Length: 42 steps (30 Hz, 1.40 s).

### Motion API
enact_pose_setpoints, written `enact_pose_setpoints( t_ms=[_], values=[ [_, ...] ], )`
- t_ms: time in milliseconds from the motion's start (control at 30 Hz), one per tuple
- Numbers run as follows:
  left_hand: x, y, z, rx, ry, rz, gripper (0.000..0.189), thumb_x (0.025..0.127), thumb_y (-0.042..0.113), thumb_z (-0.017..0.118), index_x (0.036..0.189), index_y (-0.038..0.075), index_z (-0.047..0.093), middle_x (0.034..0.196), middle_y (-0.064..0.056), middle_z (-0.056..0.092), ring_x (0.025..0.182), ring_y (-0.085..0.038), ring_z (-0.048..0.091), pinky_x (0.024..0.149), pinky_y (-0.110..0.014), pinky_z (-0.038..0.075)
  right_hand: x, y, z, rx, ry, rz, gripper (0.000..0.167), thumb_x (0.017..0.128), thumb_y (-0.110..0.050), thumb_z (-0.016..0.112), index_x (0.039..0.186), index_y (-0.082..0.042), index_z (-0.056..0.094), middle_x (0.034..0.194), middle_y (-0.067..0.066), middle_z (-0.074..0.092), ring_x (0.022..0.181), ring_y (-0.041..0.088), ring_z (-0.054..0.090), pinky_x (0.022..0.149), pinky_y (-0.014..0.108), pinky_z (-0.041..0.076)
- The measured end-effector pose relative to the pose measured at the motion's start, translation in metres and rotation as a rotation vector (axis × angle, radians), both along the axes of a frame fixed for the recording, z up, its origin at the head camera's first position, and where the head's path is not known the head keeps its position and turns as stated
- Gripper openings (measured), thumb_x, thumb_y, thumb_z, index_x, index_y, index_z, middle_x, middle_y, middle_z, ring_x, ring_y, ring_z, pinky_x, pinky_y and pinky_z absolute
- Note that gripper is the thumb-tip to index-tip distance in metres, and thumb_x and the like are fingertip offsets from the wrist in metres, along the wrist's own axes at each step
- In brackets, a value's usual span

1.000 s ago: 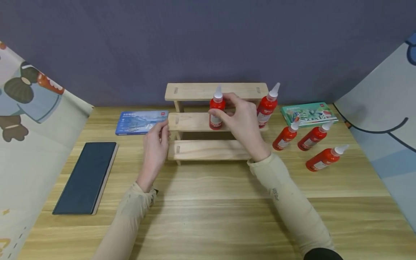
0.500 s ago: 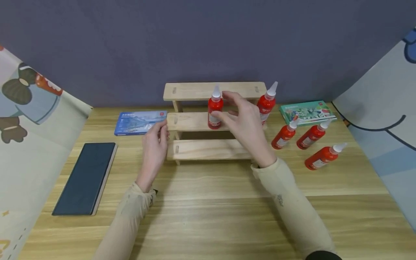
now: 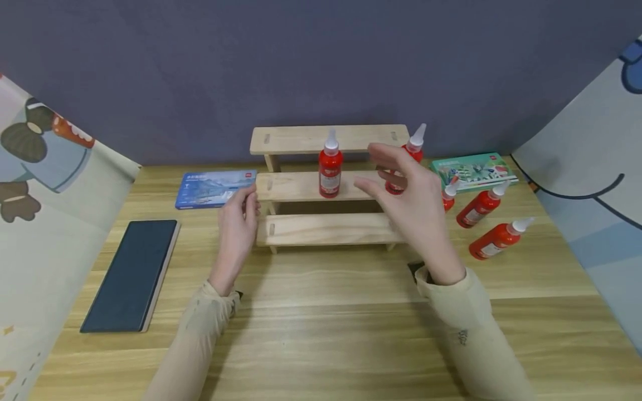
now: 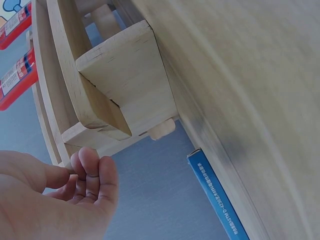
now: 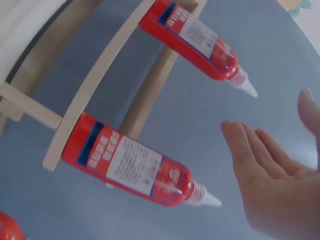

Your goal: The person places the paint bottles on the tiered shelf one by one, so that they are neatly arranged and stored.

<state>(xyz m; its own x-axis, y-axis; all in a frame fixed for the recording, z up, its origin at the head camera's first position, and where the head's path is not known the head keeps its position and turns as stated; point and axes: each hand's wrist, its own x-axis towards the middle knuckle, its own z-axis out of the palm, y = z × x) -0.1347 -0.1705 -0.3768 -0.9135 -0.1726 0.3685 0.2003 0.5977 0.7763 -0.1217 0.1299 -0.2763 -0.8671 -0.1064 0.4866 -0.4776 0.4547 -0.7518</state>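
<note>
A three-tier wooden step rack [image 3: 331, 229] stands against the dark back wall. On its middle tier, a red squeeze bottle [image 3: 330, 175] with a pointed white nozzle stands upright. Another red squeeze bottle [image 5: 187, 37] stands at that tier's right end, partly hidden by fingers in the head view. My right hand [image 3: 413, 206] is between the two bottles and nearer the camera, thumb and fingers spread, holding nothing. At the rack's left side, my left hand [image 3: 237, 231] has curled fingers; thumb and fingers [image 4: 87, 160] pinch the end of the middle tier.
Several more red bottles [image 3: 494, 241] stand on the table right of the rack. A green box [image 3: 473, 171] lies behind them. Left of the rack lie a blue box [image 3: 210, 189] and a dark notebook [image 3: 130, 275]. Patterned panels border both sides.
My right hand has let go of the red squeeze bottle on the middle tier and drawn back to the right, its fingers opening wider. The bottle stays standing; my left hand keeps its place.
</note>
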Motion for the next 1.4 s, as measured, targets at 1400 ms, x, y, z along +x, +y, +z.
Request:
enact_pose_setpoints(
  t_ms=[1400],
  values=[
    [-0.001,0.000,-0.001,0.004,-0.002,0.005,0.028,0.110,0.000,0.054,0.133,-0.013,0.065,0.102,-0.025,0.071,0.085,-0.033,0.070,0.069,-0.009,0.051,0.055,0.136,-0.009,-0.041,-0.058,-0.384,0.053,0.095,0.006,0.078,0.144,-0.011,0.068,0.142,0.000,0.067,0.126,0.009,0.062,0.112,0.022,0.046]
  ],
)
